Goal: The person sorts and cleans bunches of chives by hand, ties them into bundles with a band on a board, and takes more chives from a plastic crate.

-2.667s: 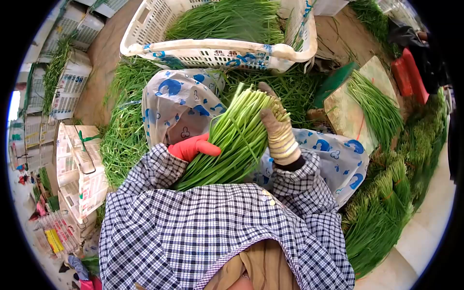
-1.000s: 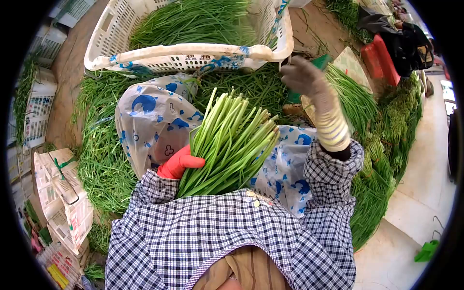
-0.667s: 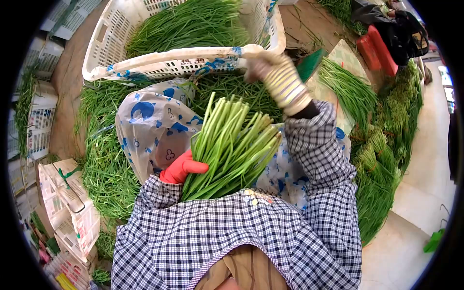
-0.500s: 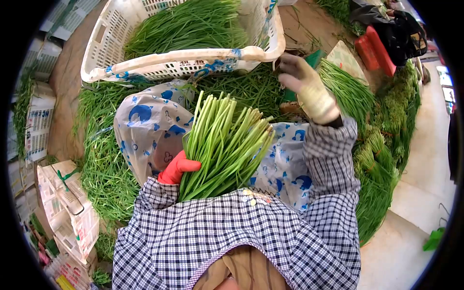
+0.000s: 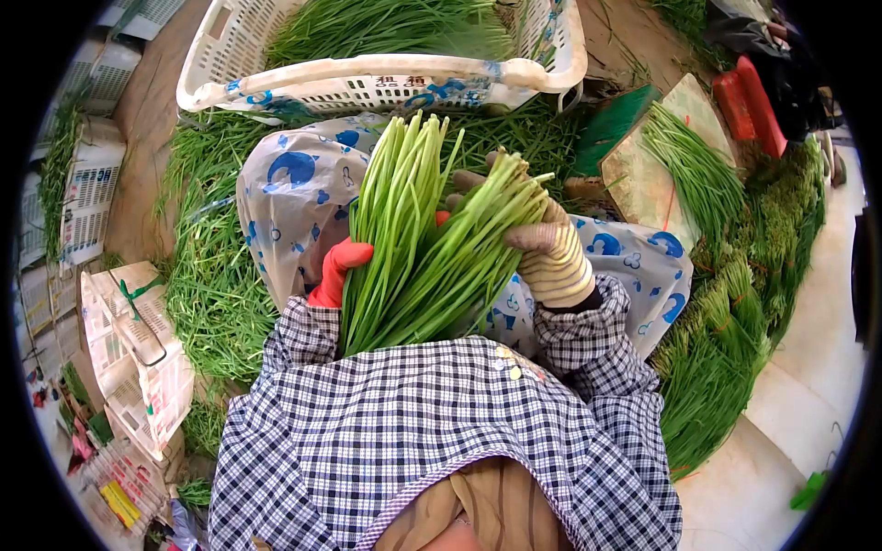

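Head view: from where I stand, a person in a checked smock [image 5: 441,404] works over a lap draped in blue-printed plastic [image 5: 294,174].
Far crate: the white crate [image 5: 367,66] holds a thick layer of loose green stalks [image 5: 390,32], so I'd judge plenty is left to sort.
Right-side stack: tied bundles [image 5: 707,395] run along the right, near to far; orange bands [image 5: 722,325] show on some, and I take these as done.
Left-side litter: loose greens [image 5: 216,257] spread on the floor beside the left knee, looking like trimmings.
Pale board: at far right, the board [image 5: 625,188] carries another bunch [image 5: 694,170], with a red strand [image 5: 670,206] across the board beside it; whether that bunch is tied, I cannot tell.
Held bunch: the stalks [image 5: 395,202] lie above the lap, parted into two clumps, cut ends far, leaves near. Gathered, I'd say, but ends uneven and no band visible; evening and tying look undone.
Right hand: the striped glove [image 5: 549,253] grips the right clump, thumb in front, fingers behind.
Left hand: the red glove [image 5: 342,266] is closed round the left clump, thumb at its left edge, one fingertip peeping through the parting.
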Demonstrator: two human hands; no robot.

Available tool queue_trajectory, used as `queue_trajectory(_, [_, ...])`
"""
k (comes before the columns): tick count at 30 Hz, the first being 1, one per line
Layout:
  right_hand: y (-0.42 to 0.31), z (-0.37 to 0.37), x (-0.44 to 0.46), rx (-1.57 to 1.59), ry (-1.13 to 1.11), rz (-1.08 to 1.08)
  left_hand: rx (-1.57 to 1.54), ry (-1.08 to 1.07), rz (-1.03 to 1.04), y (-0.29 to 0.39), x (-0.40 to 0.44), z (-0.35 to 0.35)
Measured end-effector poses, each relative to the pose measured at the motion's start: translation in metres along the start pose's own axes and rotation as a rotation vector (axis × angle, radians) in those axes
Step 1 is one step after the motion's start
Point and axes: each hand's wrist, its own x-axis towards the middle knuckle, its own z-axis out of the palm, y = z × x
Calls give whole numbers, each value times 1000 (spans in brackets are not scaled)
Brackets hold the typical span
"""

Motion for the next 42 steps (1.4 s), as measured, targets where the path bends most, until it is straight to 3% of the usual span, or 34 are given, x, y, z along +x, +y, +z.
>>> queue_trajectory(3, [-7,-1,1,-221,111,51,108,-84,-42,-1,-5,-13])
queue_trajectory(5, [-9,-11,10,-654,86,60,-219,139,-233,-8,-19,-21])
queue_trajectory(6, [-6,-13,14,-669,75,19,-133,209,-325,-5,-19,-22])
queue_trajectory(8, [-5,-14,20,-689,76,-30,1,164,-276,-3,-14,-19])
queue_trajectory(9, [-8,-14,22,-861,116,-59,125,122,-208,-2,-12,-17])
queue_trajectory(11, [-14,-7,20,-1038,154,-90,82,78,-199,-3,-9,-32])
queue_trajectory(13, [-16,12,8,-1575,487,-663,126,77,-139,-4,-7,-37])
queue_trajectory(14, [-17,11,3,-1629,489,-964,145,93,-117,-4,-7,-37])
queue_trajectory(15, [-15,19,-8,-1634,408,-1044,141,94,-113,-4,-7,-39])
queue_trajectory(18, [-18,37,-23,-2141,35,-941,78,56,-213,-4,-6,-42])
queue_trajectory(21, [-7,18,-26,-2297,114,-806,70,93,-204,-7,-6,-43])
queue_trajectory(24, [-3,8,-32,-1632,501,-998,109,95,-162,-9,-6,-55])
queue_trajectory(25, [1,0,-33,-1632,502,-999,110,94,-162,-8,-6,-57])
queue_trajectory(27, [9,-20,-34,-478,440,-469,76,24,-160,-6,-6,-51])
queue_trajectory(30, [24,-26,-33,-729,365,-432,143,55,-117,-8,-4,-51])
queue_trajectory(33, [12,-6,-34,-1404,479,-886,107,31,-119,-5,-3,-45])
queue_trajectory(35, [-23,26,-27,-2008,215,-916,84,51,-135,-3,-6,-29])
queue_trajectory(37, [-29,51,-21,-2388,-20,-710,39,91,-230,-1,-7,-20])
queue_trajectory(39, [-22,38,-10,-2357,21,-771,69,73,-225,1,-10,-19])
queue_trajectory(40, [-19,24,-5,-1830,155,-830,111,60,-171,2,-10,-17])
queue_trajectory(42, [-19,-23,-5,-956,136,-682,131,36,-114,4,-11,0])
